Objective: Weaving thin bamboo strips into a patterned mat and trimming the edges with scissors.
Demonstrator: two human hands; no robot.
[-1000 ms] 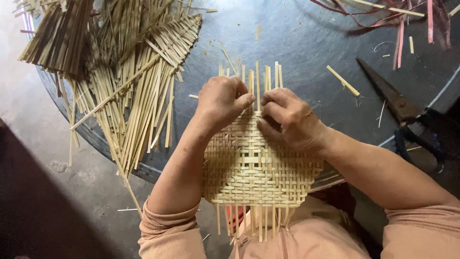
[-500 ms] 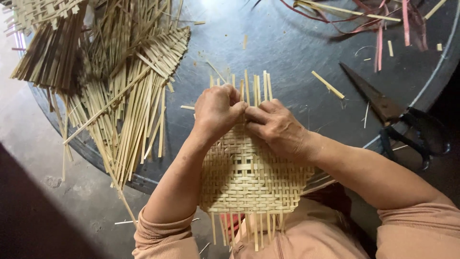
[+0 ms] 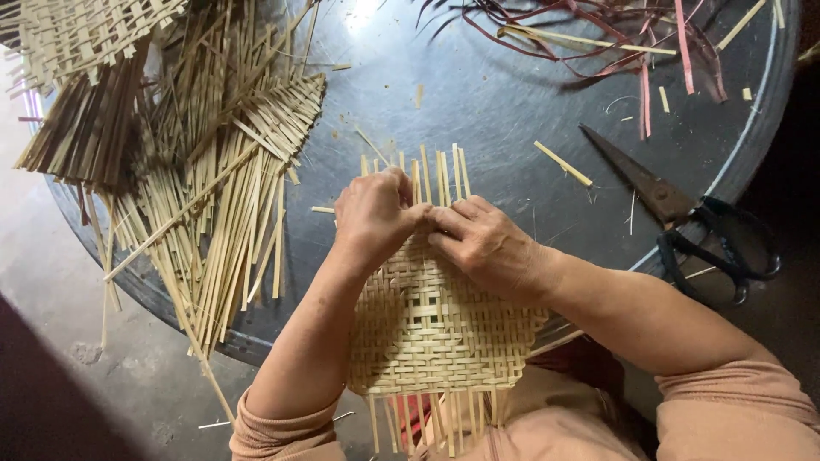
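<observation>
Since the earlier frame both hands have closed in together at the mat's far edge. Left hand [image 3: 373, 215] and right hand [image 3: 487, 243] pinch the loose strips [image 3: 440, 175] there, probably to pack the weave tight. Woven bamboo mat [image 3: 436, 329] lies under the wrists, overhanging the round table [image 3: 504, 102] toward the lap. Scissors [image 3: 675, 213] lie well apart, right.

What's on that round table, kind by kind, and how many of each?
Hands: 2, left hand and right hand, both on the mat
Woven mat: 1
Scissors: 1
Pile of pale strips: 1
Bunch of red strips: 1
Total: 6
</observation>
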